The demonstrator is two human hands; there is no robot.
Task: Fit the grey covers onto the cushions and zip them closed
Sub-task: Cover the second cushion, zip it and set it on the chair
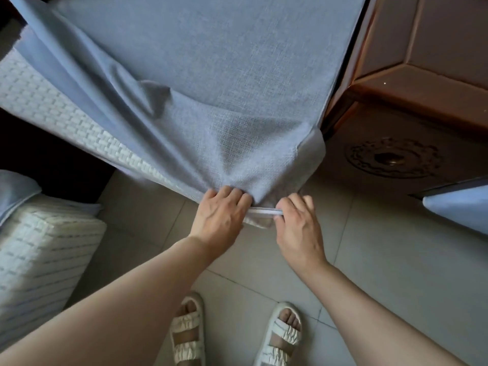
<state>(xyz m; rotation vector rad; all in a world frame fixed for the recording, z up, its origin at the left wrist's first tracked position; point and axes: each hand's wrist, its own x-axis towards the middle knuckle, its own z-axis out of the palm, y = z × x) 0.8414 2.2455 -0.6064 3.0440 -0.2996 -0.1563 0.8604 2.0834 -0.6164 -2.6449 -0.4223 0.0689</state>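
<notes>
Head view, looking down: we see the grey cover (pixel 200 75) pulled most of the way over a big cushion (pixel 55 112) that stands on edge and leans away from us. White woven cushion fabric shows bare along the left side, where the cover hangs loose in long folds. At the bottom corner the cover bunches up, and a short run of pale zip (pixel 264 212) lies between our 2 hands.

Left hand (pixel 220 212): fingers curled over the gathered lower edge of the cover, gripping it just left of the zip. Right hand (pixel 298 223): thumb and fingers pinch the right end of the zip; we cannot tell whether the slider itself is in the pinch. Both hands sit close together, low at the cushion's near corner, just above the floor (pixel 383 260).

Left of us, a 2nd cushion (pixel 45 249) with the same white weave, with a bit of grey cloth (pixel 15 191) draped over its far end. Wooden furniture (pixel 422 83) stands touching or just beside the cover's right edge. A round dark drain grate (pixel 393 158) sits in the floor beyond it. At the right border, a pale blue-grey corner (pixel 459 207) of something. Below, 2 feet in cream sandals (pixel 187 331) on pale tiles.
</notes>
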